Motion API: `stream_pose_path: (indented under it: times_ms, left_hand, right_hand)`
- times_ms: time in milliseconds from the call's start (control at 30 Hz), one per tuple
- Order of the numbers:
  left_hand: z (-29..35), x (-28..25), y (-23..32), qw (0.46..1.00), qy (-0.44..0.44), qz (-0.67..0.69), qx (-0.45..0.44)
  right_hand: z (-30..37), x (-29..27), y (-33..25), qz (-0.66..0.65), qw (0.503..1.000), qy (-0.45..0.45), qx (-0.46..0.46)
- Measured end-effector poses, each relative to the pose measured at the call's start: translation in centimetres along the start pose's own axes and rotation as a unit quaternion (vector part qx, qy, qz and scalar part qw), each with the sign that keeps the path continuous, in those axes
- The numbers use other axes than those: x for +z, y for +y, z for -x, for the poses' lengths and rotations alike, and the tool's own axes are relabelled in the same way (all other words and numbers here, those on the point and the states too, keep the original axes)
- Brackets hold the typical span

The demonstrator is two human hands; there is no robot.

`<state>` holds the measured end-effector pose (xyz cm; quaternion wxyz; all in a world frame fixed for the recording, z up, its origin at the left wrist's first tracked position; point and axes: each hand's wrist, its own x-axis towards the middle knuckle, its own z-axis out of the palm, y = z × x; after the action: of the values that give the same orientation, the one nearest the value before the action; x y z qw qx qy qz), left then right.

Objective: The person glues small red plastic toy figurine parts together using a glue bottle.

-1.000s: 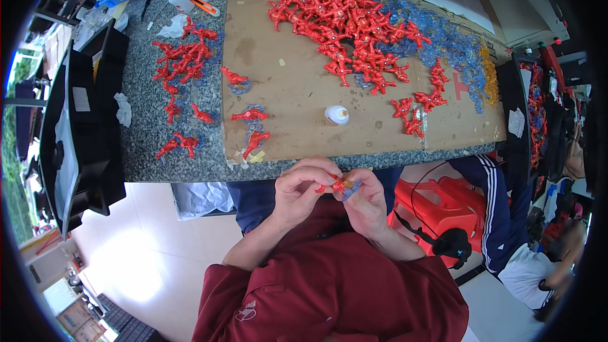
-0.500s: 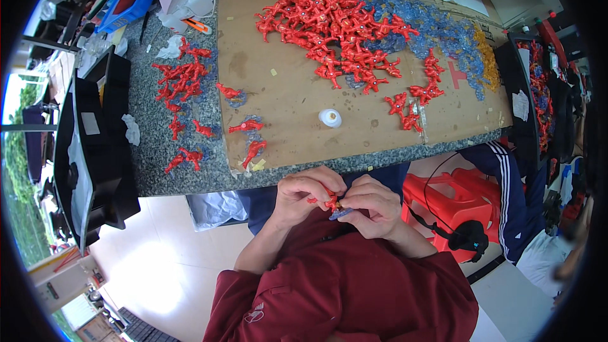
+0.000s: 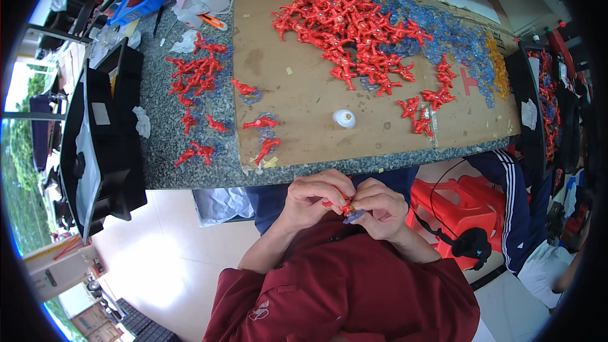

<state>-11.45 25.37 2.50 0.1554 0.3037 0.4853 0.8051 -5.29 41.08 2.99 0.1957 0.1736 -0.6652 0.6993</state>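
Just off the table's near edge, my left hand pinches a small red figurine between thumb and fingers. My right hand is closed against it from the other side, its fingertips on a clear blue plastic piece at the figurine's lower end. Fingers cover much of both parts, so how they join is hidden. Beyond my hands, a white squeeze bottle stands on the cardboard. A few red figurines with clear blue parts lie to its left.
A big heap of red figurines covers the far middle, beside clear blue pieces and yellow pieces. More figurines lie on the granite top at left. Black bins flank the table; a red stool stands right.
The whole view has shifted slightly to the right. My hands stay together on the figurine, with only small finger movement.
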Motion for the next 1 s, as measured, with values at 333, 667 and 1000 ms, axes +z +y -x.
stream_pose_path:
  times_ms: [333,667,1000]
  left_hand:
    - [2.7,-3.3,8.2,0.968,0.062,-0.229,-0.084]
    - [1.1,-7.5,6.5,0.674,0.312,-0.670,-0.018]
    - [2.2,-7.2,7.1,0.722,0.293,-0.626,-0.042]
  right_hand:
    - [-2.4,0.1,-1.1,0.088,0.992,-0.083,0.037]
    - [-2.8,1.2,-0.5,0.170,0.976,-0.076,0.117]
    - [-10.0,7.6,2.9,0.335,0.915,-0.218,-0.061]
